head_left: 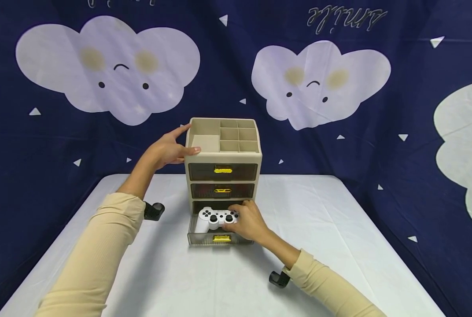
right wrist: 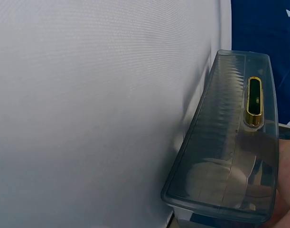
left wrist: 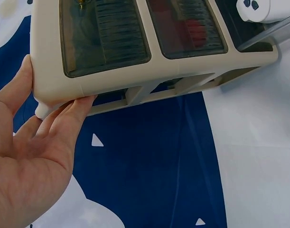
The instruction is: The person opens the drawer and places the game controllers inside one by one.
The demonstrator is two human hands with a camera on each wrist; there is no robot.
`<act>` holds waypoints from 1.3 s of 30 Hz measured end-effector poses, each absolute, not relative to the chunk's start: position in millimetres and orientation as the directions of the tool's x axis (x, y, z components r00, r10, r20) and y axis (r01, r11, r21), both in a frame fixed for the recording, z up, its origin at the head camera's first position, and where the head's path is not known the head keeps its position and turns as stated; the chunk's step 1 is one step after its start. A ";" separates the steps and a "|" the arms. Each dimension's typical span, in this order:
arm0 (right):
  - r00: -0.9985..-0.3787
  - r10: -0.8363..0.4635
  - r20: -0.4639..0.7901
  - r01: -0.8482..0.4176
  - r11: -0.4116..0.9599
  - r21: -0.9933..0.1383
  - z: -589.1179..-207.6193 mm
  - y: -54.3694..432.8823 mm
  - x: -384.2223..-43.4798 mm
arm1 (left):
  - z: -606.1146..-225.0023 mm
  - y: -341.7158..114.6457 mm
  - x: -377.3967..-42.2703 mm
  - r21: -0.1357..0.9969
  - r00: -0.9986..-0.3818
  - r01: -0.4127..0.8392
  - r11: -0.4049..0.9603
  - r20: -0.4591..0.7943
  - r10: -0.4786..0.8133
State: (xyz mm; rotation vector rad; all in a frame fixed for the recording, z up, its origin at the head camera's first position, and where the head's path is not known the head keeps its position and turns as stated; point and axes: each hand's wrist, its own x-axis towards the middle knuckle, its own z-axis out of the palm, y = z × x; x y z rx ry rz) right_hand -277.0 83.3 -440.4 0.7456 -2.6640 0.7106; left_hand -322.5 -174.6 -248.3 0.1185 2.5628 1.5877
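Observation:
A beige desktop drawer organizer [head_left: 223,157] with smoky clear drawers stands on the table. My left hand [head_left: 168,149] grips its upper left edge, thumb over the top rim and fingers along the side wall; the left wrist view also shows this hand [left wrist: 38,152] there. The bottom drawer [head_left: 200,239] is pulled out, and a white game controller [head_left: 213,215] lies in it. With my right hand [head_left: 249,220], I hold the controller's right end, thumb in front and fingers behind. In the right wrist view the drawer front [right wrist: 230,142] hides most of that hand [right wrist: 288,180].
Two upper drawers [head_left: 204,171] are closed, each with a gold handle; dark and red contents show dimly through their fronts. Divided compartments [head_left: 238,134] form the organizer's top. White cloth covers the table [head_left: 319,220], and a navy cloud-print cloth [head_left: 228,66] hangs behind.

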 end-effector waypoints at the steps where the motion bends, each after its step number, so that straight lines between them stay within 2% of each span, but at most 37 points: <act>1: -0.824 -0.407 0.394 -0.549 0.744 -0.379 -441.0 83.1 -277.1 | -248.4 -174.8 -322.4 0.895 -0.989 0.001 0.447 -0.064 0.131; 24: -0.827 -0.411 0.384 -0.548 0.740 -0.389 -443.1 77.1 -275.0 | -250.0 -177.2 -320.3 0.901 -0.988 -0.015 0.434 -0.081 0.134; 31: -0.869 -0.383 0.314 -0.495 0.669 -0.554 -429.7 79.9 -269.2 | -249.4 -175.6 -320.2 0.905 -0.987 0.002 0.425 -0.066 0.144; 39: -0.885 -0.378 0.273 -0.459 0.606 -0.650 -410.3 83.7 -252.2 | -247.9 -174.5 -319.2 0.906 -0.987 0.002 0.424 -0.067 0.148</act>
